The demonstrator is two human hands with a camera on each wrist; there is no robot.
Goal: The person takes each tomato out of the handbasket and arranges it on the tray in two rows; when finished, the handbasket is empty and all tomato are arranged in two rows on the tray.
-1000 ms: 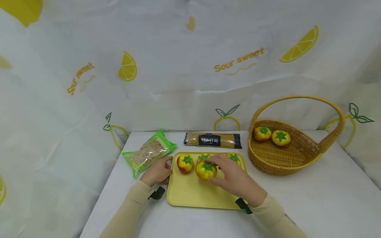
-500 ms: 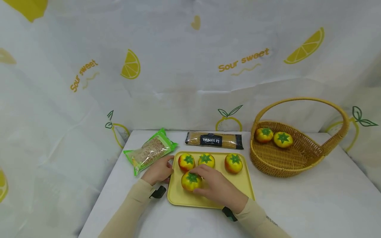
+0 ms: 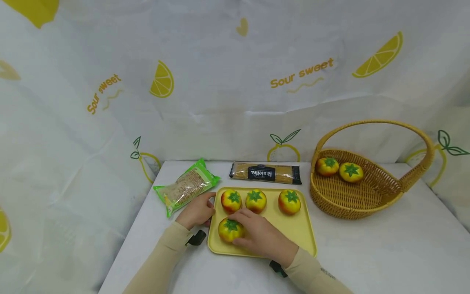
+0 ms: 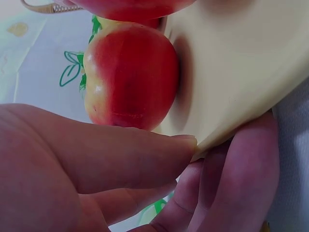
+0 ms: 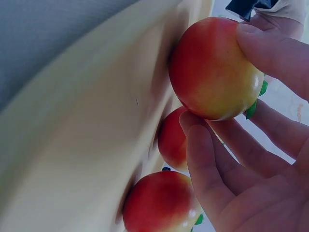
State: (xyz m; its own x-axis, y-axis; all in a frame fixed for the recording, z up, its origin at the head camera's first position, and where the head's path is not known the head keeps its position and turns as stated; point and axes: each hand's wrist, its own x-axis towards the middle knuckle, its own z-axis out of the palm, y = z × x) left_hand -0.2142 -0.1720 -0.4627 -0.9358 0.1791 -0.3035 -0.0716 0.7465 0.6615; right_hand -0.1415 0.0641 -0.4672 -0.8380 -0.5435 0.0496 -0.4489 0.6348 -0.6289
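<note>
From the head view, the right hand (image 3: 262,239) curls round a tomato (image 3: 229,229) at the near left corner of the yellow tray (image 3: 293,234), likely setting it down; the left hand (image 3: 197,211) pinches the tray's left edge, steadying it on the surface (image 3: 367,253). Three more tomatoes sit in the tray's far row, two in the basket (image 3: 367,200)

The left wrist view shows thumb and fingers (image 4: 120,159) clamping the rim beside a tomato (image 4: 130,77)

The right wrist view shows fingers wrapped on the tomato (image 5: 212,67) against the tray. Next likely calls for letting go gently so it stays put
</note>
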